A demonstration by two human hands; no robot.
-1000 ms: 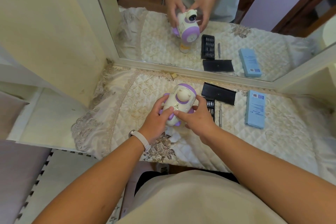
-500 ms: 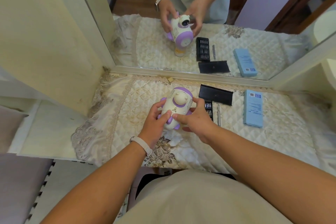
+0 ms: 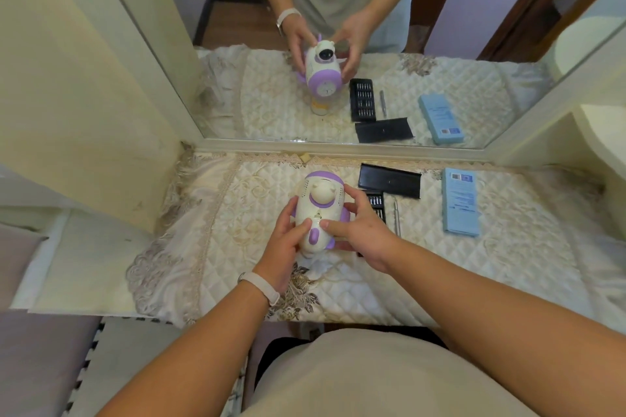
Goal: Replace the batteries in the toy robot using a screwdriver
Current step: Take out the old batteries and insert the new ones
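Observation:
The white and purple toy robot (image 3: 320, 205) stands upright on the quilted cloth, its back toward me. My left hand (image 3: 288, 240) grips its left side, thumb on the lower back. My right hand (image 3: 359, 230) holds its right side, with the thumb pressing the lower back beside a purple part. A thin silver screwdriver (image 3: 396, 217) lies on the cloth to the right of my right hand. An open black bit case (image 3: 376, 201) lies partly hidden behind that hand.
A black case lid (image 3: 389, 180) lies by the mirror frame. A light blue box (image 3: 460, 201) lies farther right. The mirror (image 3: 338, 44) stands directly behind the cloth-covered table (image 3: 220, 230). A cream wall panel closes the left side.
Both hands have kept hold of the robot, and it has tilted slightly more upright. My view has shifted a little; the other items lie where they were.

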